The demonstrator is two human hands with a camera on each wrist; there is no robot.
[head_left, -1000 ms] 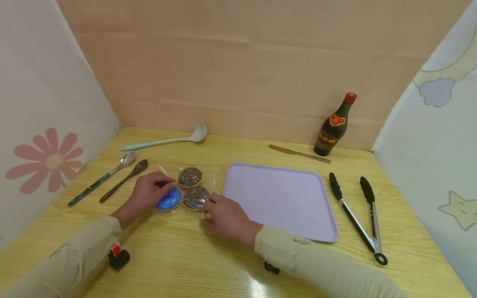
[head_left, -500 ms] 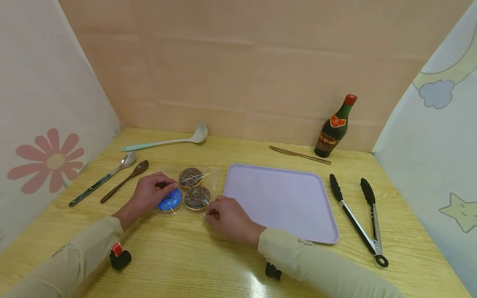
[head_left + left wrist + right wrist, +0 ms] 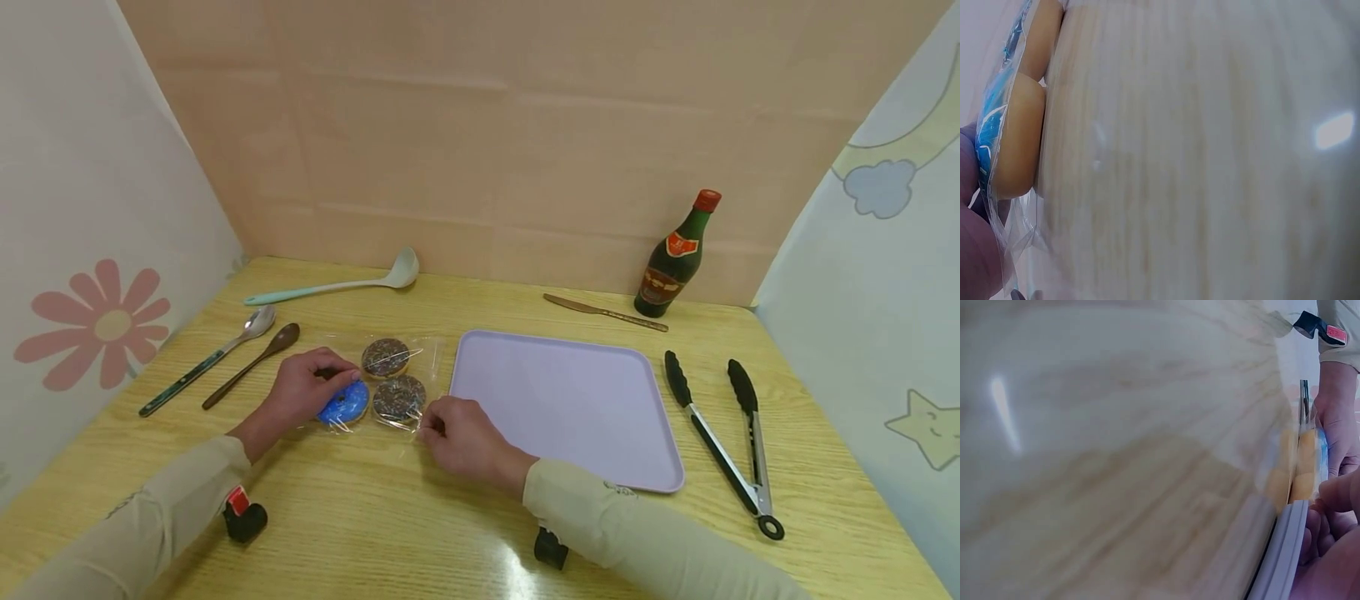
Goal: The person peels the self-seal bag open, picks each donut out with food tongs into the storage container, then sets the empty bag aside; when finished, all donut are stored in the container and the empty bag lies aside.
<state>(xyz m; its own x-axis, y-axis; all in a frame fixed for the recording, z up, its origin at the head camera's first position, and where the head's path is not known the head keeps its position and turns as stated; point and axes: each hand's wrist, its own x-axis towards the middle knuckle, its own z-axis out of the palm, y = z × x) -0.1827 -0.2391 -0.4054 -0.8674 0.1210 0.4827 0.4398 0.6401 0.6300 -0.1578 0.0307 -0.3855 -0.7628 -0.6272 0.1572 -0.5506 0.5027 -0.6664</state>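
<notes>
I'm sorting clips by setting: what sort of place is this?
Likely a staged tabletop set, not a working kitchen: a wood-grain table closed in by a tan backdrop and side walls printed with a flower and a star.

Wood-grain table (image 3: 360, 508), bagged doughnuts (image 3: 399, 398), tray (image 3: 562, 408), ladle (image 3: 360, 282), metal spoon (image 3: 213, 360), brown spoon (image 3: 285, 337), knife (image 3: 600, 311), tongs (image 3: 717, 452), bottle (image 3: 670, 262)

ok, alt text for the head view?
A person's left hand and right hand hold a clear bag containing one blue doughnut and two chocolate doughnuts on a wooden table. A lilac tray and tongs lie to the right; a ladle, table knife and green bottle are at the back; two spoons lie left.
</notes>
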